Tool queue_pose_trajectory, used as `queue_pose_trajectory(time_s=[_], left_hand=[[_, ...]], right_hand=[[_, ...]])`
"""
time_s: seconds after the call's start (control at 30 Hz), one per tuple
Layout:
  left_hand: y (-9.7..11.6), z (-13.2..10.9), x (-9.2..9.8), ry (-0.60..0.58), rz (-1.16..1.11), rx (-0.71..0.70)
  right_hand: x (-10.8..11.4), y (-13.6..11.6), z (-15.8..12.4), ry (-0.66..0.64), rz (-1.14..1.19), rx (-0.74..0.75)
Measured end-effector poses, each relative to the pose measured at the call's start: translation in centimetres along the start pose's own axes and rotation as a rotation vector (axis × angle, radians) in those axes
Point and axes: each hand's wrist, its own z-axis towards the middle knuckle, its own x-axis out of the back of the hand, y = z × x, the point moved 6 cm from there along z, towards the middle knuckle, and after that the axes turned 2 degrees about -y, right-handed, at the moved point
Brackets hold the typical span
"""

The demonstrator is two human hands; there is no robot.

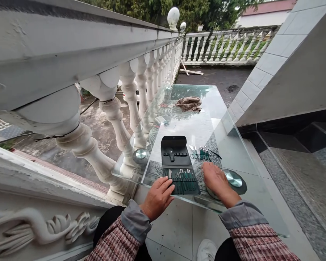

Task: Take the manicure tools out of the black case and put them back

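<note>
An unfolded black manicure case [175,163] lies on the glass table, its lower half holding several slim green-handled tools [183,177] under loops. My left hand [159,197] is at the case's lower left edge, fingers curled over it. To the right of the case, my right hand [216,180] is closed just above the glass; a thin dark tip seems to show at its fingers, too small to name. Beyond that hand, nail clippers [204,154] lie in a group beside small scissors [194,154] and a dark curved tool [214,152].
A crumpled brown cloth [188,104] lies toward the far end of the glass table [230,145]. Round metal discs [140,154] mark its supports. A white balustrade [114,108] runs along the left, and a sloping tiled stair wall [274,61] rises at the right.
</note>
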Motion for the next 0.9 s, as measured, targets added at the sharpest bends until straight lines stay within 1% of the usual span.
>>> queue_pose_trajectory(time_s=[0.1, 0.17, 0.23, 0.27, 0.33, 0.43, 0.53, 0.6, 0.73, 0.9], left_hand=[[0.1, -0.2, -0.4, 0.005, 0.044, -0.044], [0.2, -0.3, -0.5, 0.038, 0.086, -0.088], [0.3, -0.4, -0.5, 0.080, 0.119, -0.117], [0.3, -0.4, -0.5, 0.100, 0.129, -0.123], [0.4, -0.4, -0.4, 0.136, 0.144, -0.128], [0.5, -0.4, -0.5, 0.169, 0.157, -0.142], [0.5, -0.4, -0.5, 0.184, 0.163, -0.146], [0.5, -0.4, -0.6, 0.186, 0.164, -0.146], [0.5, -0.4, -0.6, 0.173, 0.168, -0.140], [0.6, -0.4, -0.5, 0.168, 0.177, -0.151]], right_hand=[[-0.2, -0.3, 0.9, 0.026, 0.330, -0.060], [-0.9, -1.6, 1.1, 0.001, 0.605, -0.057], [-2.0, -3.7, 1.0, -0.090, 0.899, -0.036], [-2.5, -4.8, 0.9, -0.138, 0.999, -0.027], [-3.3, -6.5, 0.6, -0.201, 1.118, -0.011], [-3.8, -7.7, 0.6, -0.217, 1.130, -0.006], [-4.0, -7.8, 0.8, -0.194, 1.054, 0.004], [-3.7, -7.7, 1.0, -0.140, 0.957, 0.030], [-2.7, -7.7, 1.1, 0.012, 0.735, 0.079], [-2.7, -7.6, 1.4, 0.057, 0.714, 0.056]])
